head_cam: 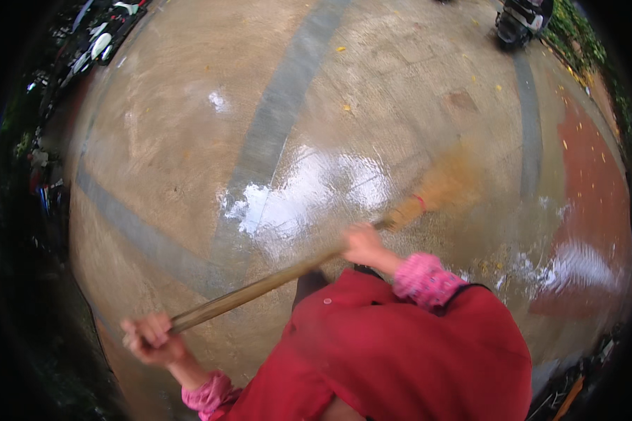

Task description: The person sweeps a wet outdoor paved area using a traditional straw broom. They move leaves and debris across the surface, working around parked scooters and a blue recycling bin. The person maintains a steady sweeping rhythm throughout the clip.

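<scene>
A broom with a long wooden handle (pixel 258 287) lies slantwise across the view in both my hands. My left hand (pixel 150 338) is closed round the handle's upper end at the lower left. Nearer the broom's head, my right hand (pixel 363 244) grips the lower handle. The straw-coloured bristles (pixel 447 176), bound with a red band, are blurred over the wet pavement (pixel 321 173). Whether the bristle tips touch the ground cannot be told. A red garment with pink patterned cuffs covers my body below the hands.
Yellow leaves (pixel 346 107) are scattered on the paving. A parked scooter (pixel 521 23) stands at the upper right beside green plants (pixel 579 37). More parked two-wheelers (pixel 101 46) line the upper left edge. Water shines on red paving (pixel 590 194) at right.
</scene>
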Available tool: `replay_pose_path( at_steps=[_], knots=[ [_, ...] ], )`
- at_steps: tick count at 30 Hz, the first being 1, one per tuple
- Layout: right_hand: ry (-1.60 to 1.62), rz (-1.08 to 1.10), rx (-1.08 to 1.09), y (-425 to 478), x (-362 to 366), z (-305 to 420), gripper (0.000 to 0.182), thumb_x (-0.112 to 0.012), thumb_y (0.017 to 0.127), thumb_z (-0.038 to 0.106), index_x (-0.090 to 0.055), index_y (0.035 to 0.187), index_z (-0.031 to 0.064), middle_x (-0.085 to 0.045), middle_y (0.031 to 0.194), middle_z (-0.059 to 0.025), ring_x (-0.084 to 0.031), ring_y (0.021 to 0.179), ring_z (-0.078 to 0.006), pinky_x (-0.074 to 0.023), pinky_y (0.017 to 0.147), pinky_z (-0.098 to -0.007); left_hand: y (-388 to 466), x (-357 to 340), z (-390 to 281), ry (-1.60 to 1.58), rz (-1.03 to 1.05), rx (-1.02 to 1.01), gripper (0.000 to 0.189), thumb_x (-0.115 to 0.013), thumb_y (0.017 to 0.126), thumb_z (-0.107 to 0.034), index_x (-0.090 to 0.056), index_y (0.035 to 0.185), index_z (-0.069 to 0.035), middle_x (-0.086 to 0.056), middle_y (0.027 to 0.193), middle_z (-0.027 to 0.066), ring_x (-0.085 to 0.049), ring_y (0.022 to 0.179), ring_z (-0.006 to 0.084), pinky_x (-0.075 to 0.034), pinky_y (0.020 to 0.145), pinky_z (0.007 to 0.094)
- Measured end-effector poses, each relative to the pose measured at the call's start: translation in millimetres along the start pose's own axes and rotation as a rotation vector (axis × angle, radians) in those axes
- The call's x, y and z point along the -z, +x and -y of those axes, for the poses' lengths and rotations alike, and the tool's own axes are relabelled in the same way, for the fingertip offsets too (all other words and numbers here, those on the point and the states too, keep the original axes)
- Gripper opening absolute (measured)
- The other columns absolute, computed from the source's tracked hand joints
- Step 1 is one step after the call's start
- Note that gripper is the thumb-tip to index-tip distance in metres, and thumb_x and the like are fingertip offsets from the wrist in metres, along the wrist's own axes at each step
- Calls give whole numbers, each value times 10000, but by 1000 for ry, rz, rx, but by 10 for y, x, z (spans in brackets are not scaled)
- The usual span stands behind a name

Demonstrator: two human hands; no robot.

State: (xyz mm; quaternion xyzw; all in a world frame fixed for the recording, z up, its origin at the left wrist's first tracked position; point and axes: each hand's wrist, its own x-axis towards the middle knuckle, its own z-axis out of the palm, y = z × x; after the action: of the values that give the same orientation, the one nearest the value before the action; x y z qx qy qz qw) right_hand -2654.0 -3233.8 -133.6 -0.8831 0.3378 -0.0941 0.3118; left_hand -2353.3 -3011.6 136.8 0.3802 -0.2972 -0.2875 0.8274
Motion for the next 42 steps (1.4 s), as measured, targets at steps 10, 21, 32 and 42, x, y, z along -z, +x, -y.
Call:
replay_pose_path(
  at_steps=[10, 21, 32, 42],
  knots=[
    [404, 63, 513, 3212, -204, 1076, 241, -698, 671, 281, -552, 749, 106, -564, 759, -84, -557, 810, -298, -415, 734, -421, 1475, -989, -364, 538, 640, -588, 241, -470, 888, -314, -450, 734, -130, -400, 526, -14, -407, 446, 125, -381, 521, 298],
    [125, 133, -271, 2423, 333, -1194, 170, -654, 677, 277, -583, 706, 125, -596, 757, -95, -589, 781, -306, -458, 694, -409, 3109, -506, 2167, -224, 424, 67, 82, -582, 836, -102, -503, 818, -85, -410, 505, -43, -432, 441, 73, -380, 437, 217],
    [208, 76, 368, 4526, 521, -98, 130, -645, 640, 231, -573, 698, 140, -580, 748, -39, -566, 799, -266, -401, 730, -409, 2859, -193, 415, 442, -674, -425, 202, -512, 893, -134, -407, 726, -87, -325, 581, -26, -316, 547, 89, -330, 603, 264],
    [196, 17, 221, 5661, 867, -1952, 151, -662, 652, 189, -594, 783, 161, -581, 878, -38, -563, 910, -251, -419, 776, -403, 3093, -1906, 2805, 716, -42, -309, 145, -518, 879, -236, -431, 843, -126, -396, 637, 14, -504, 774, 229, -382, 878, 418]
  ],
)
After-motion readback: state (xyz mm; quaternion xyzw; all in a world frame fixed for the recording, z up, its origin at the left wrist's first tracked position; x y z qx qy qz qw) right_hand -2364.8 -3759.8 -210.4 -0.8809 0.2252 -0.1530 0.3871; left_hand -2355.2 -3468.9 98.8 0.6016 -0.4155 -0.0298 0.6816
